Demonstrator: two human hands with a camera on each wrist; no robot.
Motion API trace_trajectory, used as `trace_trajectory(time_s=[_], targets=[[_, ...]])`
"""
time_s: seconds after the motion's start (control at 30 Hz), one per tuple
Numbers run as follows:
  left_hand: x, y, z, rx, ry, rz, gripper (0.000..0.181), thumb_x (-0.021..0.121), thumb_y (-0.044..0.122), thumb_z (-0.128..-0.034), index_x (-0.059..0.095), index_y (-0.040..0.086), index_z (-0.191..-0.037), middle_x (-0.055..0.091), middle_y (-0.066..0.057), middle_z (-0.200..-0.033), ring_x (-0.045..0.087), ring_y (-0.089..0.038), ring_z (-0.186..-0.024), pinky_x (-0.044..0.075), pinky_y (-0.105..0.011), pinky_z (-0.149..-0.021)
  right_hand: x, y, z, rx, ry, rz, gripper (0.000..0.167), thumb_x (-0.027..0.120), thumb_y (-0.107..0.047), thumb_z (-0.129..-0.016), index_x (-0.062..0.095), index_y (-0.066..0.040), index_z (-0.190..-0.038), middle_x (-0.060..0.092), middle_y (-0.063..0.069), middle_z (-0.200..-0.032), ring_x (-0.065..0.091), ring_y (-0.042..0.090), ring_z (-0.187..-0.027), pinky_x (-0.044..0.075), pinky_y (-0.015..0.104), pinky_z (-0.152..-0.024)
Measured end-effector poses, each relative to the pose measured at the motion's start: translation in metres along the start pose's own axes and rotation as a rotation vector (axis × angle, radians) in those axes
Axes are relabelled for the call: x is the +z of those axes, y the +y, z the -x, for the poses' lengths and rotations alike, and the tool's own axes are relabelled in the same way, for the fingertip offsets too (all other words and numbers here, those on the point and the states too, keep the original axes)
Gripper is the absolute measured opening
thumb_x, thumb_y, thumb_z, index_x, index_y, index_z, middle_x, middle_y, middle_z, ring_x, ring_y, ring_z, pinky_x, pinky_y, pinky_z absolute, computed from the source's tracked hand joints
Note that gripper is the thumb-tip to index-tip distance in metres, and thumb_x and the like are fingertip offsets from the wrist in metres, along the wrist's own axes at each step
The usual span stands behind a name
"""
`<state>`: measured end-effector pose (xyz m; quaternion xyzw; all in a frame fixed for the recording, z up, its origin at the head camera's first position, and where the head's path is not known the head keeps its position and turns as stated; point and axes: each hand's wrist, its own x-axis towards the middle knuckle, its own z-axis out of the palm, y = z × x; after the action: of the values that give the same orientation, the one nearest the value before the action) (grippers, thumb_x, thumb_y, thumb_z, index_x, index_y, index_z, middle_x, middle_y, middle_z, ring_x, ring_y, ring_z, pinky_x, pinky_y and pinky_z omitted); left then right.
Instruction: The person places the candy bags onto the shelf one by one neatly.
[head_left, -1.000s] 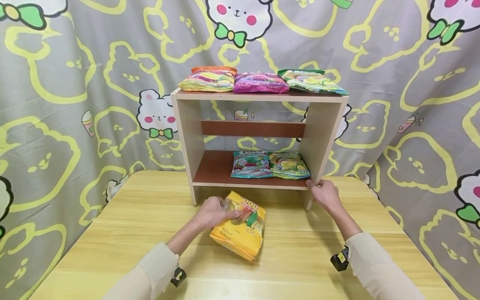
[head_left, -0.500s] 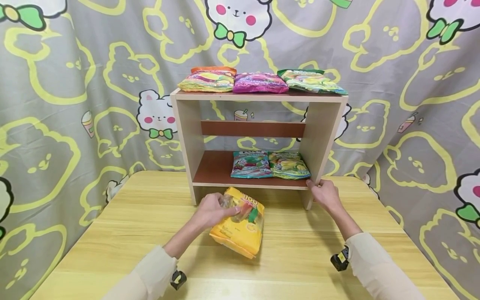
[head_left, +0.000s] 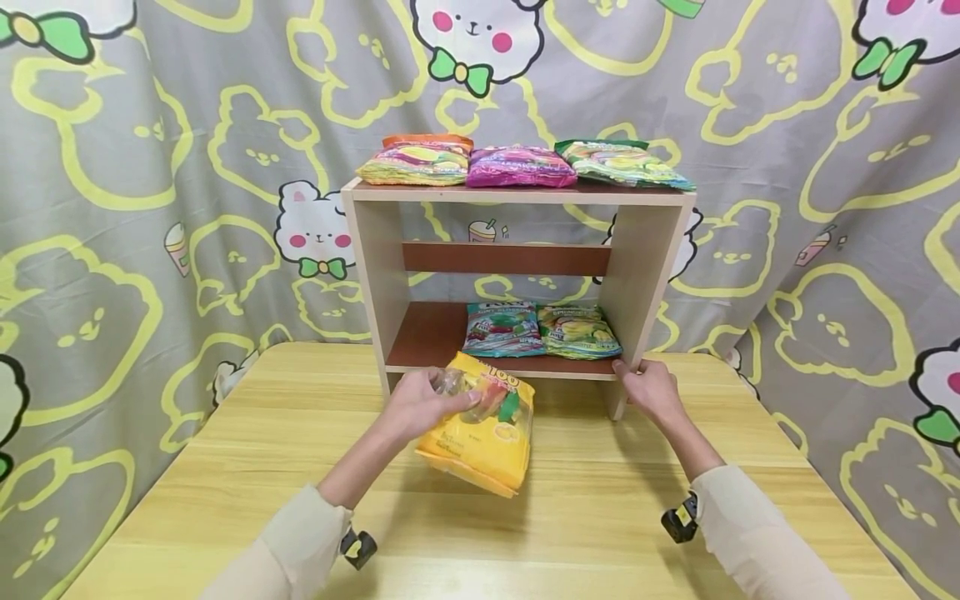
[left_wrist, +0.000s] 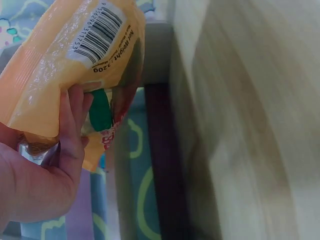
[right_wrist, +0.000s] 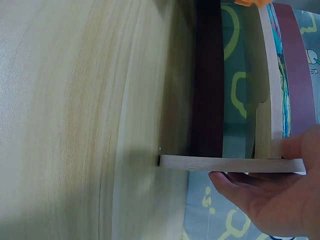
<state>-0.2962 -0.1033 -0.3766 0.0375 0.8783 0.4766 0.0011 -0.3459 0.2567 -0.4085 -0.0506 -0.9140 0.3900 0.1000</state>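
Note:
My left hand (head_left: pixel 422 406) grips a yellow candy bag (head_left: pixel 480 433) by its left side, thumb over the front. The bag is tilted and held above the table, in front of the lower shelf. Its back with a barcode shows in the left wrist view, where my fingers (left_wrist: pixel 72 132) press against the bag (left_wrist: pixel 107 30). At the right, my right hand (head_left: pixel 651 390) grips the side panel of the small wooden shelf (head_left: pixel 517 196) near the lower board. In the right wrist view, thumb and fingers lie on either side of that panel (right_wrist: pixel 225 164).
A teal candy bag (head_left: pixel 502 329) and a green-yellow candy bag (head_left: pixel 577 332) lie on the lower board's right part. On top lie an orange-edged bag (head_left: pixel 416 160), a purple bag (head_left: pixel 521 166) and a green bag (head_left: pixel 624 162). A patterned curtain (head_left: pixel 247 208) hangs behind the wooden table (head_left: pixel 247 467).
My left hand has raised the yellow candy bag toward the lower shelf, so its top now overlaps the board's front edge. The right hand has stayed on the side panel.

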Motion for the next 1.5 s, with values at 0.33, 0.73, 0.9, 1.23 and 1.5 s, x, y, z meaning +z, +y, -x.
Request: trace_trajectory(time_s=[0.33,0.73,0.9,1.23,1.5], targets=[[-0.033,0.022,-0.014,-0.066,0.014,0.196,0.052,0.079,0.032,-0.0881,0.06,0.0,-0.124,0.067,-0.014,-0.101,0.065,-0.02,-0.078,0.058,-0.03,-0.068,0.002,0.001,0.0,0.005,-0.012,-0.008,0.05,0.052,-0.04,-0.102,0.07,0.006,-0.11,0.072,0.028,-0.104,0.073,0.031,-0.078,0.052,0.031,-0.063],[-0.07,0.051,-0.048,-0.101,0.08,0.049,0.083,0.066,0.037,-0.0972,0.027,-0.006,-0.156,0.042,-0.023,-0.155,0.045,-0.034,-0.138,0.038,-0.049,-0.118,0.0,0.001,0.003,0.014,-0.023,-0.005,0.052,0.051,-0.04,-0.102,0.069,0.008,-0.114,0.071,0.03,-0.106,0.073,0.031,-0.078,0.052,0.031,-0.063],[-0.075,0.063,-0.063,-0.102,0.122,-0.087,0.056,0.063,0.039,-0.0984,0.05,-0.004,-0.132,0.054,-0.022,-0.13,0.054,-0.032,-0.112,0.052,-0.043,-0.094,-0.001,0.001,0.002,0.008,-0.016,-0.009,0.051,0.052,-0.04,-0.102,0.07,0.007,-0.112,0.072,0.029,-0.103,0.073,0.031,-0.076,0.052,0.032,-0.063],[-0.075,0.079,-0.085,0.043,0.202,-0.407,0.041,0.058,0.037,-0.0991,0.041,0.013,-0.07,0.038,-0.006,-0.074,0.049,-0.028,-0.077,0.038,-0.034,-0.064,-0.001,-0.001,0.001,0.009,-0.001,-0.002,0.05,0.053,-0.04,-0.101,0.072,0.005,-0.106,0.074,0.025,-0.096,0.073,0.029,-0.076,0.05,0.031,-0.062],[-0.073,0.074,-0.092,0.023,0.215,-0.411,0.036,0.059,0.036,-0.0972,0.045,0.01,-0.076,0.057,-0.017,-0.098,0.052,-0.032,-0.092,0.046,-0.042,-0.081,-0.002,-0.001,-0.002,0.023,-0.021,-0.005,0.05,0.051,-0.041,-0.102,0.071,0.004,-0.112,0.073,0.027,-0.103,0.072,0.024,-0.073,0.051,0.03,-0.065]])
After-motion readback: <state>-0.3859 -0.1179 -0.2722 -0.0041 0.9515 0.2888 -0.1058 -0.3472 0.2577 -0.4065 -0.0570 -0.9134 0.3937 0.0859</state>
